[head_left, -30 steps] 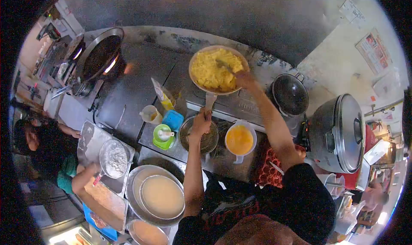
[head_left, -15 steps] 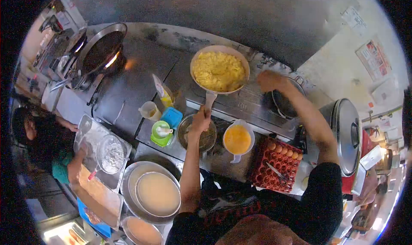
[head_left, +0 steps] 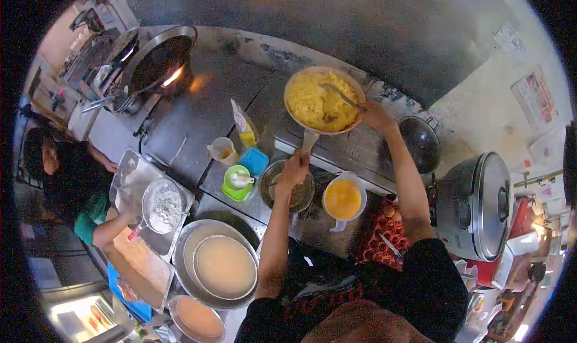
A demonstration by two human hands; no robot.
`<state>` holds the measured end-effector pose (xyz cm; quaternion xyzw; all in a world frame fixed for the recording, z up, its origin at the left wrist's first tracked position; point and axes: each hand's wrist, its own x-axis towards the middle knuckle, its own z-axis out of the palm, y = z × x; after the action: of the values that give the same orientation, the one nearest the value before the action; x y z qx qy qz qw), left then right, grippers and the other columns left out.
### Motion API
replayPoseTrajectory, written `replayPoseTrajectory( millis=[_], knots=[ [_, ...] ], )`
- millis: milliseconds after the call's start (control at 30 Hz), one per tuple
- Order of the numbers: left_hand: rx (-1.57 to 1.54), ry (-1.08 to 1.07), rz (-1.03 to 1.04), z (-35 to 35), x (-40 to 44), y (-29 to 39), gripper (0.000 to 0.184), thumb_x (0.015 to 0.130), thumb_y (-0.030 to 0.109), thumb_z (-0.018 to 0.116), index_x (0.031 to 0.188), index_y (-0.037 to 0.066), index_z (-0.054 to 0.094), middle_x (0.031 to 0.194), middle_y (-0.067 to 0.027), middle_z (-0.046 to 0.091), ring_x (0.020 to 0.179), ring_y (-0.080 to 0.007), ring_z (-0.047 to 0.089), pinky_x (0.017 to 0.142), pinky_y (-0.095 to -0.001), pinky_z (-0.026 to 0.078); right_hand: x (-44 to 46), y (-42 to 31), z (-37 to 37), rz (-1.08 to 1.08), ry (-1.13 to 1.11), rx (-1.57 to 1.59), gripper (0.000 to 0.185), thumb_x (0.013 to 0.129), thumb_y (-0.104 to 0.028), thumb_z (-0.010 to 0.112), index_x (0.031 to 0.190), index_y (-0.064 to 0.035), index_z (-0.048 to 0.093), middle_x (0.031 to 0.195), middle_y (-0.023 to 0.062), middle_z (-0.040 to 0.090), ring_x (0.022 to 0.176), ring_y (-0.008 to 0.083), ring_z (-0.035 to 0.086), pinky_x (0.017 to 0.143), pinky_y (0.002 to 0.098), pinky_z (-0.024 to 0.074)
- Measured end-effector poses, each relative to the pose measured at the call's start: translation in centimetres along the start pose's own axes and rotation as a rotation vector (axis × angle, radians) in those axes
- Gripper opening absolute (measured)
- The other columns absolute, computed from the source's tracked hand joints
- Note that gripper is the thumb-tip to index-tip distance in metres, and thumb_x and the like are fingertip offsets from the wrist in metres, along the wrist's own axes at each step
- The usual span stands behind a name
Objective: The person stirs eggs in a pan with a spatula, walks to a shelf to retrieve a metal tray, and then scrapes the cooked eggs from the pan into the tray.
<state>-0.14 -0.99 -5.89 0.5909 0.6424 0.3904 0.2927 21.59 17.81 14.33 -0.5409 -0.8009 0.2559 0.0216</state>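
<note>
My left hand (head_left: 293, 170) is wrapped round the pale handle (head_left: 309, 140) of a frying pan (head_left: 359, 90) on the stove. Yellow scrambled egg (head_left: 309, 99) fills much of the pan. In my right hand (head_left: 377, 117), at the pan's right edge, is a utensil (head_left: 341, 94) with its far end in the egg. Below my left hand sits a round bowl with a strainer (head_left: 303, 197). To its right stands a clear jug (head_left: 362, 192) of orange-yellow liquid. A green container (head_left: 235, 192), a blue container (head_left: 254, 162) and a cup (head_left: 222, 152) are to its left.
A lidded black pan (head_left: 419, 143) and a large cooker (head_left: 472, 205) stand right. A red egg tray (head_left: 384, 241) holds scissors. A flame burns under a wok (head_left: 157, 57) far left. Another person (head_left: 66, 180) works at metal trays and a flour bowl (head_left: 163, 206). Large bowls (head_left: 180, 256) sit lower left.
My right hand swung right, away from the pan, then came back with the utensil in the egg. My left hand kept hold of the handle. The whole view has shifted slightly.
</note>
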Motion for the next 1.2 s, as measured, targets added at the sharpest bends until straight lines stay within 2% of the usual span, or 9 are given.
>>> replayPoseTrajectory(
  millis=[100,333,467,533,667,733,833,933,1200],
  knots=[
    [-0.202,-0.109,-0.381,-2.8,-0.1,6.1,0.032,0.095,0.033,0.042,0.115,0.009,0.046,0.057,-0.0088,0.052,0.039,-0.0188,0.048,0.037,-0.0337,0.04,1.4,0.1,-0.2,-0.018,0.008,0.038,0.036,0.084,-0.028,0.05,0.116,-0.0134,0.06,0.102,0.0202,0.063,0.093,0.0342,0.062,0.082,0.0461,0.0475],
    [-0.283,-0.193,-0.393,-2.3,0.4,4.1,0.038,0.093,0.033,0.045,0.114,0.001,0.046,0.058,-0.0196,0.058,0.045,-0.0301,0.059,0.045,-0.0428,0.049,6.3,4.1,12.8,-0.437,0.32,-0.203,0.04,0.081,-0.02,0.049,0.12,-0.0131,0.056,0.097,0.0194,0.064,0.086,0.0368,0.062,0.077,0.0476,0.049],
    [-0.459,-0.269,-0.535,-0.9,1.5,0.0,0.032,0.092,0.032,0.049,0.113,0.008,0.048,0.057,-0.009,0.053,0.042,-0.0208,0.051,0.038,-0.0367,0.04,2.7,6.5,7.2,-0.422,-0.005,-0.37,0.043,0.079,-0.015,0.048,0.122,-0.0129,0.054,0.093,0.019,0.064,0.081,0.0384,0.062,0.073,0.0484,0.0498],
    [-0.141,-0.056,-0.338,0.2,0.6,0.5,0.034,0.091,0.03,0.05,0.115,0.006,0.049,0.058,-0.0062,0.054,0.041,-0.0172,0.049,0.036,-0.0356,0.039,2.9,8.5,1.0,-0.467,-0.133,-0.58,0.045,0.078,-0.013,0.048,0.123,-0.0128,0.053,0.092,0.0188,0.064,0.079,0.0391,0.062,0.072,0.0489,0.0502],
    [-0.102,-0.11,-0.348,-2.9,-0.1,5.8,0.038,0.092,0.03,0.046,0.12,0.004,0.046,0.064,-0.0105,0.059,0.044,-0.0214,0.053,0.041,-0.0388,0.043,0.6,3.3,-7.1,-0.35,-0.296,-0.997,0.026,0.075,-0.014,0.052,0.096,-0.0056,0.066,0.086,0.0184,0.064,0.08,0.0376,0.063,0.07,0.0481,0.0507],
    [-0.117,-0.141,-0.345,-3.6,-0.2,6.7,0.04,0.093,0.031,0.045,0.123,0.005,0.045,0.066,-0.0128,0.06,0.045,-0.0235,0.055,0.043,-0.0397,0.044,-1.3,3.3,-4.7,-0.294,-0.178,-0.84,0.02,0.073,-0.014,0.055,0.086,-0.0028,0.065,0.084,0.0191,0.064,0.081,0.038,0.062,0.069,0.048,0.0506],
    [-0.142,-0.135,-0.334,-4.3,-0.2,7.4,0.04,0.091,0.03,0.048,0.12,0.003,0.044,0.061,-0.0193,0.059,0.044,-0.0279,0.06,0.039,-0.041,0.047,6.2,15.9,5.9,-0.757,0.99,-1.388,0.015,0.069,-0.011,0.058,0.078,0.0001,0.062,0.08,0.02,0.062,0.079,0.0361,0.063,0.068,0.0465,0.0513],
    [-0.138,-0.121,-0.28,-4.3,-0.3,7.2,0.041,0.091,0.032,0.048,0.121,0.004,0.043,0.061,-0.0192,0.06,0.046,-0.0285,0.061,0.042,-0.0426,0.047,3.7,9.9,4.7,-0.596,0.565,-0.856,0.018,0.073,-0.014,0.057,0.084,-0.0012,0.063,0.079,0.0197,0.062,0.078,0.0345,0.063,0.067,0.0448,0.0523],
    [-0.048,-0.106,-0.284,-2.7,0.1,4.5,0.048,0.089,0.034,0.047,0.124,0.0,0.041,0.075,-0.0232,0.063,0.066,-0.0393,0.063,0.064,-0.0467,0.05,6.4,7.9,1.3,-0.569,0.491,-0.602,0.024,0.084,-0.024,0.053,0.101,-0.011,0.064,0.088,0.016,0.064,0.078,0.0319,0.063,0.065,0.0424,0.0539]
  ],
)
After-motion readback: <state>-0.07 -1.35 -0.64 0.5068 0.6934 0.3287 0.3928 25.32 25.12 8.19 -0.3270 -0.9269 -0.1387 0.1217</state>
